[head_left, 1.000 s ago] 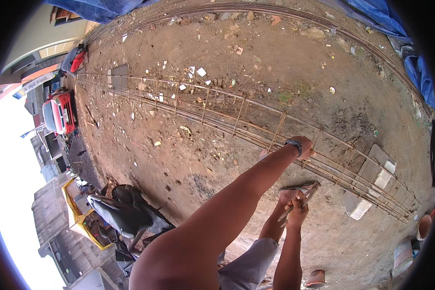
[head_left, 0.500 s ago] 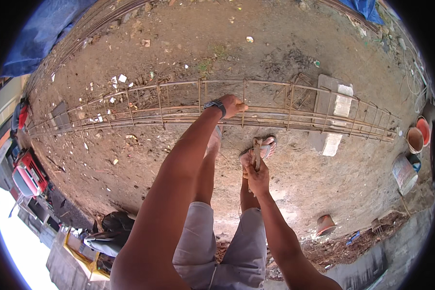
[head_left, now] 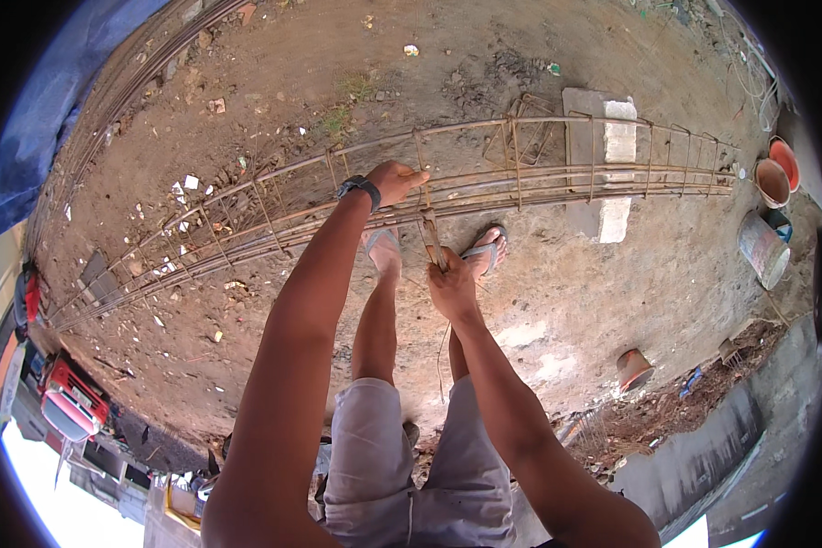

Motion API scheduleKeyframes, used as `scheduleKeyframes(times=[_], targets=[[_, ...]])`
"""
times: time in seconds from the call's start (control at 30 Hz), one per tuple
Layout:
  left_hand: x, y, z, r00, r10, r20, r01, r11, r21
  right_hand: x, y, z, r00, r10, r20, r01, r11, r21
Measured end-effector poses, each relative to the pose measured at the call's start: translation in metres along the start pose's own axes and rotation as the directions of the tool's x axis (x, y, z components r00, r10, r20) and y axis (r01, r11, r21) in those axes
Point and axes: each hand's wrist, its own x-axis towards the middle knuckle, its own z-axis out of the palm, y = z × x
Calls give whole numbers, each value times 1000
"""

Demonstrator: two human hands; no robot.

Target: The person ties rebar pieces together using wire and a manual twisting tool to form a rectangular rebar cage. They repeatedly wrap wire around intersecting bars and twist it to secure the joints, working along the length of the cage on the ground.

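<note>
A long rebar cage of rusty bars and square stirrups stretches across the ground in front of my feet. My left hand, with a dark watch on its wrist, is closed at one stirrup, fingertips pinched against it. Whether thin wire is also between those fingers is hidden. In my right hand are rusty pincers, gripped by the handles, their head at the cage's near bars just below my left fingers. A thin wire hangs below my right hand.
The right part of the cage rests over a grey block with a white strip. Buckets and a pale pail stand at the right. Another small bucket lies nearer. A red vehicle is at far left, blue tarp above.
My right hand has raised the pincers from beside my foot up to the cage's near bars. The left hand stays at the stirrup while the view has shifted and tilted.
</note>
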Motion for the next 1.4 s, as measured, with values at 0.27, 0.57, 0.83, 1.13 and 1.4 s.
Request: scheduleKeyframes(times=[0.27,0.57,0.83,1.13,1.4], targets=[[11,9,-26,947,-181,266,233,957,-176,33,-12,1,993,-63,-96,57,996,-71],[11,7,-25,967,-96,237,157,954,-254,48,-4,-9,989,108,-101,-89,979,181],[-4,-9,-11,995,93,-42,-102,928,-358,48,-7,17,961,266,68,-191,470,861],[-16,12,-26,996,-19,86,56,894,-444,51,-16,43,943,332,17,-90,206,974],[9,23,-37,942,-162,295,255,915,-311,47,-27,54,929,363,-64,10,149,989]])
